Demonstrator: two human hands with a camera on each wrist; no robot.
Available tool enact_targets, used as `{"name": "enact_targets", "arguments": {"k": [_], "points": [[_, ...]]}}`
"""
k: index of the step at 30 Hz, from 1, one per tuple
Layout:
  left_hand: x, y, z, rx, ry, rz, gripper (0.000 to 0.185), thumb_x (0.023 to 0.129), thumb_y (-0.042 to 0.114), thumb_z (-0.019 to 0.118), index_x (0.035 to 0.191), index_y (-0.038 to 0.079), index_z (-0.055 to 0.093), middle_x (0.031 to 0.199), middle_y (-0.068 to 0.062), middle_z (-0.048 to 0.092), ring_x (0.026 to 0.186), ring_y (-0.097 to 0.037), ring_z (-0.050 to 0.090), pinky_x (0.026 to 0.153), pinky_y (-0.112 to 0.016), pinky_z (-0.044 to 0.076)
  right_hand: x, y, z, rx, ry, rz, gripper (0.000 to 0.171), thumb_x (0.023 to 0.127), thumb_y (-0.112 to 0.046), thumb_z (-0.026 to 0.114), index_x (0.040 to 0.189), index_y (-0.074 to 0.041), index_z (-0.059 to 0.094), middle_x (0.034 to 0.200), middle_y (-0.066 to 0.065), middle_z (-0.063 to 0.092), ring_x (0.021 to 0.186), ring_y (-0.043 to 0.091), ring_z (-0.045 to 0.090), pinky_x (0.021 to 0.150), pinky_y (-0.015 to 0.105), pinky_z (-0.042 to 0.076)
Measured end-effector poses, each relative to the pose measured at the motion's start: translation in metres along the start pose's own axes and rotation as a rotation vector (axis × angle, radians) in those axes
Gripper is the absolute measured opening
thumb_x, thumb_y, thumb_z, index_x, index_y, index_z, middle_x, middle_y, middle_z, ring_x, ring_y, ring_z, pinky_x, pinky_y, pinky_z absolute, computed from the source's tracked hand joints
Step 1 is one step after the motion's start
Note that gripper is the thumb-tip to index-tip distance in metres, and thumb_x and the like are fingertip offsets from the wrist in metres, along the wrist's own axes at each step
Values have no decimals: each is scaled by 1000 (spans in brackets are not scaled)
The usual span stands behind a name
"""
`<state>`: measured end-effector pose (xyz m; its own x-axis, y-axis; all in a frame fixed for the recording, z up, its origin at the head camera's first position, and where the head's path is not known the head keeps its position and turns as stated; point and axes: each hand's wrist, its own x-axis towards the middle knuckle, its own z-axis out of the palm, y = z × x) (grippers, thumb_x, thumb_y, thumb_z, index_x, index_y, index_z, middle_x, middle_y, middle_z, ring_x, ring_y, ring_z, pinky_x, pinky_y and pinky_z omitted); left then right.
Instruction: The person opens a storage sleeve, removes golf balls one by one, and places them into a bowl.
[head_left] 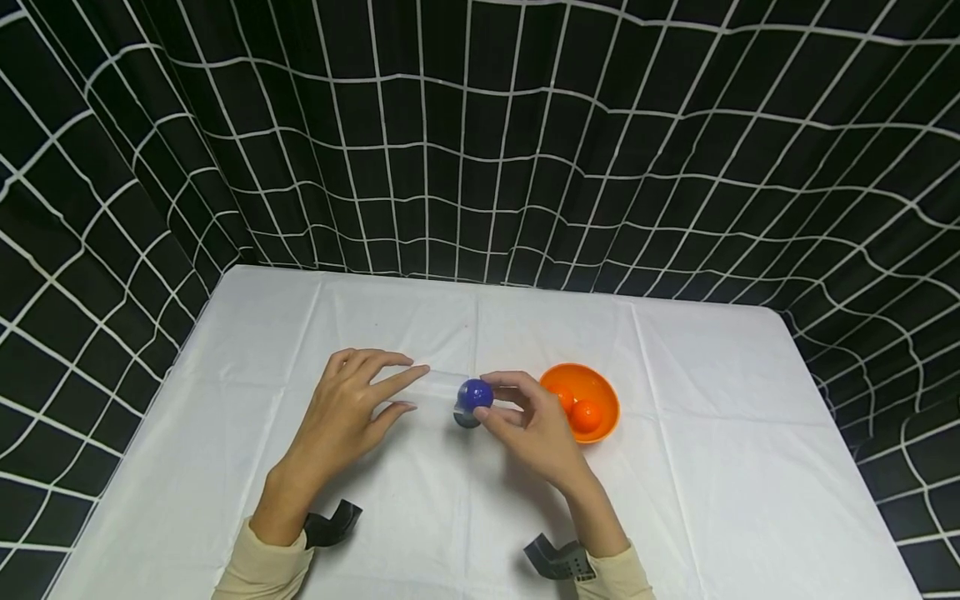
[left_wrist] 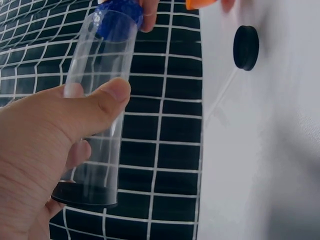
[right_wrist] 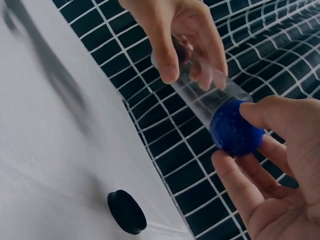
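Observation:
My left hand (head_left: pixel 348 417) holds a clear tube (left_wrist: pixel 100 155) with a black closed end, thumb on one side and fingers on the other. The tube points toward my right hand (head_left: pixel 540 429), which pinches a blue ball (head_left: pixel 476 394) between thumb and fingertips. In the right wrist view, the ball (right_wrist: pixel 235 128) is at the tube's mouth; how far it sits inside is hard to tell. A round black cap (left_wrist: pixel 246 48) lies on the table, and in the head view the ball partly covers this cap (head_left: pixel 467 419).
Right of my right hand stands an orange bowl (head_left: pixel 603 385) with orange balls (head_left: pixel 586 416) in it. A white cloth covers the table (head_left: pixel 720 467). Black curtains with a white grid (head_left: pixel 480 167) hang behind it and along both sides.

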<state>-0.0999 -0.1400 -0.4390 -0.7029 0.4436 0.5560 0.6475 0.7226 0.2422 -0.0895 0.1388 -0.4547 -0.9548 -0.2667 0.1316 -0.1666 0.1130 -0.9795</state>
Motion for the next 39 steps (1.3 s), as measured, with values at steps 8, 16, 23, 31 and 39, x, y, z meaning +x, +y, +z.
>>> {"name": "enact_targets", "arguments": {"k": [8, 16, 23, 31, 39], "points": [[4, -2, 7, -45, 30, 2, 51, 87, 26, 88, 135, 25, 73, 129, -2, 73, 122, -25, 66, 108, -48, 45, 1, -6, -12, 31, 40, -38, 44, 91, 5, 76, 132, 3, 61, 134, 25, 63, 106, 10, 76, 94, 23, 62], [4, -2, 11, -56, 40, -23, 50, 88, 27, 87, 135, 24, 73, 128, -1, 73, 122, -24, 67, 110, -46, 44, -1, -12, -36, -38, 126, -103, 44, 90, 8, 76, 132, 2, 63, 133, 18, 61, 111, 8, 70, 95, 21, 61], [2, -3, 10, -90, 57, -64, 51, 86, 28, 89, 133, 20, 73, 127, -1, 74, 119, -27, 69, 103, -46, 51, -4, -15, -64, -117, 207, -123, 44, 89, 10, 77, 130, 4, 63, 132, 17, 63, 114, 6, 70, 95, 20, 61], [0, 0, 9, -145, 34, -108, 52, 86, 30, 89, 134, 19, 71, 126, -1, 75, 118, -26, 72, 99, -48, 58, -13, -13, -84, -304, 307, -88, 41, 91, -1, 80, 130, 0, 66, 130, 14, 66, 114, -1, 64, 95, 11, 56], [0, -1, 14, -185, 38, -130, 53, 85, 29, 90, 133, 17, 71, 126, 1, 75, 117, -24, 73, 94, -45, 62, -19, -6, -94, -488, 310, -54, 41, 89, 3, 80, 128, -2, 68, 129, 16, 64, 116, 26, 69, 95, 15, 58]]}}
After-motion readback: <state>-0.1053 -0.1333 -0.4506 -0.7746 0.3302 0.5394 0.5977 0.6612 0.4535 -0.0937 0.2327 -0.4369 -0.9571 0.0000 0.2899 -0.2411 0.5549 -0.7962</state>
